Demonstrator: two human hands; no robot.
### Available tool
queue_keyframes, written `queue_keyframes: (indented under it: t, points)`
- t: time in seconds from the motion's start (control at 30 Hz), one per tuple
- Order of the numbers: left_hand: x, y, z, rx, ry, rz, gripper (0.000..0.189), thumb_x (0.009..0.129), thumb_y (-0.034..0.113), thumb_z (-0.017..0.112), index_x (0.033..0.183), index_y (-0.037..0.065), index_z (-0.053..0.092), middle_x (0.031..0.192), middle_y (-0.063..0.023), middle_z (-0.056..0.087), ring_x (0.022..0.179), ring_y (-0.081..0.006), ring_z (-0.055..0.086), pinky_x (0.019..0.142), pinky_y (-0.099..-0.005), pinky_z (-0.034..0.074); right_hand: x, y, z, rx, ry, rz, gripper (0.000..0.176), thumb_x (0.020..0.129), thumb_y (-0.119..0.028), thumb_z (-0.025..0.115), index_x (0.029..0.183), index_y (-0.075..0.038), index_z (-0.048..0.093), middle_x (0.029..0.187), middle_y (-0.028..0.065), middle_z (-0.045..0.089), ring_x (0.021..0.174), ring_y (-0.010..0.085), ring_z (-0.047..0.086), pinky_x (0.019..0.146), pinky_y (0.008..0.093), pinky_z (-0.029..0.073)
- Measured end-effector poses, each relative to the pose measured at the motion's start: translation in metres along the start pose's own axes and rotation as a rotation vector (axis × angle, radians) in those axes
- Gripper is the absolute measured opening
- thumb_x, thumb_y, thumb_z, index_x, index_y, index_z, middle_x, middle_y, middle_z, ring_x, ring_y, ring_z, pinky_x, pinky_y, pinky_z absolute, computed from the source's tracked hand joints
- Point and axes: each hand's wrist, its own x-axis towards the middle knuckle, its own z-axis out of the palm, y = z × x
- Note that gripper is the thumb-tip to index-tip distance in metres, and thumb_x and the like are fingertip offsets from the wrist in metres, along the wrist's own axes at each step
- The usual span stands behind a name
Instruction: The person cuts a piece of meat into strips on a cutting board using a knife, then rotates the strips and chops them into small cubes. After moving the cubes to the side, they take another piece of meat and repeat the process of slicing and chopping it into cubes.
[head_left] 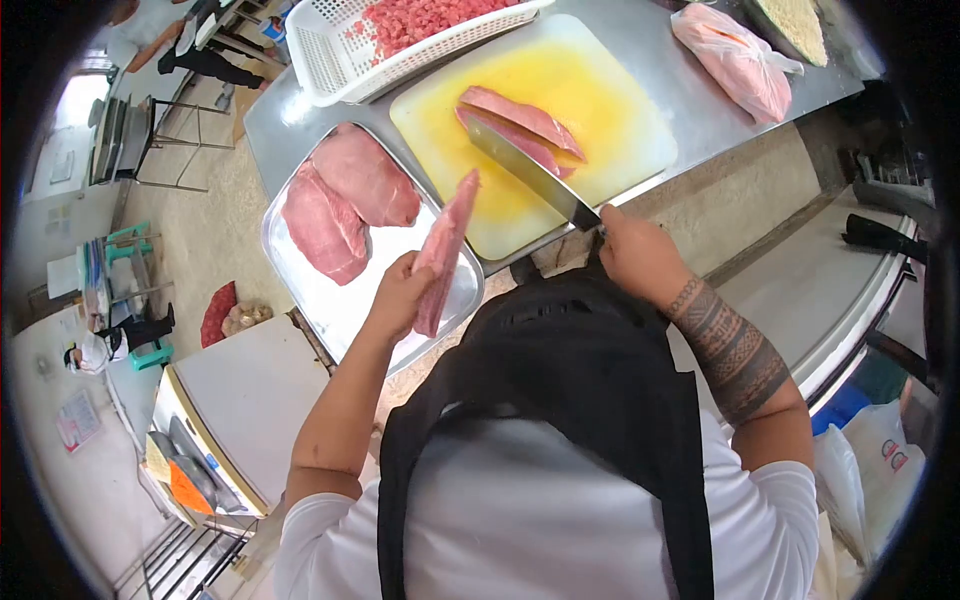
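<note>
My left hand (402, 292) is closed around a long slab of raw meat (449, 245), lifted between the metal tray and the board. In my right hand (640, 254) is the handle of a large knife (530, 172). Its blade slants up and left over the yellow-stained cutting board (625, 130), beside cut meat pieces (525, 112); the blade partly covers the lower piece. Left of the board, the metal tray (300, 262) carries two large chunks of raw meat (368, 172).
A white perforated basket (325, 75) of diced meat (420, 25) stands behind the board. To the right lie a plastic bag of meat (735, 62) and a container of pale crumbs (795, 28). The steel table's front edge (760, 130) runs close to my apron. Other people are farther left.
</note>
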Motion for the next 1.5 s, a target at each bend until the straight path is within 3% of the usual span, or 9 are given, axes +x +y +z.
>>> queue_keyframes:
  t: [0.17, 0.33, 0.43, 0.53, 0.63, 0.73, 0.83, 1.23, 1.5]
  points:
    - [0.047, 0.025, 0.016, -0.356, 0.239, 0.132, 0.049, 0.102, 0.027, 0.066, 0.131, -0.012, 0.062, 0.117, -0.0132, 0.071, 0.103, -0.0216, 0.068, 0.088, -0.0361, 0.054, -0.011, 0.019, 0.004, 0.144, 0.082, 0.110, 0.026, 0.094, -0.013, 0.063, 0.115, 0.000, 0.056, 0.087, 0.0293, 0.069, 0.085, 0.0519, 0.068, 0.075, 0.0594, 0.054]
    - [0.121, 0.071, 0.039, -0.416, 0.313, 0.210, 0.058, 0.097, 0.035, 0.071, 0.134, -0.010, 0.063, 0.119, -0.0149, 0.071, 0.106, -0.0222, 0.068, 0.090, -0.0346, 0.054, 0.010, 0.040, 0.008, 0.375, 0.291, 0.107, 0.028, 0.094, -0.009, 0.063, 0.119, 0.002, 0.058, 0.096, 0.0290, 0.070, 0.093, 0.0499, 0.068, 0.080, 0.0508, 0.055]
    - [0.151, 0.078, 0.020, 0.135, 0.396, 0.019, 0.057, 0.094, 0.037, 0.073, 0.128, -0.009, 0.066, 0.120, -0.0187, 0.072, 0.103, -0.0251, 0.069, 0.088, -0.0360, 0.055, 0.022, 0.053, -0.005, 0.406, 0.325, 0.118, 0.027, 0.095, -0.009, 0.063, 0.120, 0.002, 0.058, 0.101, 0.0285, 0.070, 0.097, 0.0484, 0.069, 0.084, 0.0494, 0.055]
    - [0.152, 0.073, 0.027, 0.283, 0.655, 0.201, 0.052, 0.089, 0.034, 0.077, 0.122, -0.006, 0.068, 0.116, -0.0223, 0.072, 0.104, -0.0327, 0.069, 0.092, -0.0432, 0.053, 0.027, 0.068, -0.029, 0.351, 0.313, 0.139, 0.027, 0.096, -0.009, 0.063, 0.120, 0.002, 0.059, 0.101, 0.0284, 0.070, 0.098, 0.0482, 0.069, 0.084, 0.0492, 0.055]
    - [0.125, 0.076, 0.053, 0.901, 0.900, 0.756, 0.047, 0.085, 0.028, 0.078, 0.121, -0.001, 0.069, 0.119, -0.0212, 0.070, 0.111, -0.0389, 0.064, 0.099, -0.0502, 0.049, 0.032, 0.094, -0.039, 0.258, 0.320, 0.155, 0.027, 0.096, -0.010, 0.064, 0.120, 0.002, 0.058, 0.100, 0.0285, 0.071, 0.098, 0.0493, 0.069, 0.083, 0.0500, 0.055]
    - [0.116, 0.073, 0.093, 1.143, 0.487, 0.998, 0.048, 0.082, 0.021, 0.076, 0.126, 0.004, 0.069, 0.125, -0.0166, 0.067, 0.120, -0.0378, 0.059, 0.106, -0.0523, 0.045, 0.036, 0.106, -0.048, 0.208, 0.277, 0.195, 0.026, 0.097, -0.011, 0.065, 0.117, 0.003, 0.057, 0.100, 0.0287, 0.071, 0.099, 0.0507, 0.068, 0.082, 0.0520, 0.054]
    - [0.124, 0.068, 0.127, 1.303, 0.275, 1.058, 0.049, 0.081, 0.015, 0.073, 0.129, 0.007, 0.068, 0.132, -0.0122, 0.064, 0.122, -0.0347, 0.058, 0.107, -0.0505, 0.044, 0.040, 0.105, -0.061, 0.138, 0.183, 0.255, 0.024, 0.097, -0.013, 0.065, 0.114, 0.003, 0.056, 0.100, 0.0290, 0.071, 0.099, 0.0515, 0.068, 0.082, 0.0546, 0.054]
    - [0.173, 0.091, 0.109, 1.406, 0.082, 1.193, 0.041, 0.088, 0.015, 0.070, 0.129, 0.012, 0.068, 0.131, -0.0090, 0.064, 0.120, -0.0305, 0.059, 0.107, -0.0492, 0.044, 0.044, 0.124, -0.064, 0.134, 0.115, 0.213, 0.028, 0.097, -0.013, 0.065, 0.115, 0.003, 0.051, 0.096, 0.0307, 0.070, 0.097, 0.0522, 0.067, 0.082, 0.0581, 0.054]
    - [0.164, 0.128, 0.148, 1.314, 0.322, 1.398, 0.032, 0.088, 0.014, 0.072, 0.121, 0.011, 0.068, 0.125, -0.0113, 0.064, 0.120, -0.0343, 0.059, 0.104, -0.0508, 0.047, 0.052, 0.136, -0.067, 0.133, 0.102, 0.152, 0.028, 0.096, -0.012, 0.065, 0.113, 0.004, 0.050, 0.094, 0.0318, 0.068, 0.096, 0.0530, 0.067, 0.082, 0.0583, 0.053]
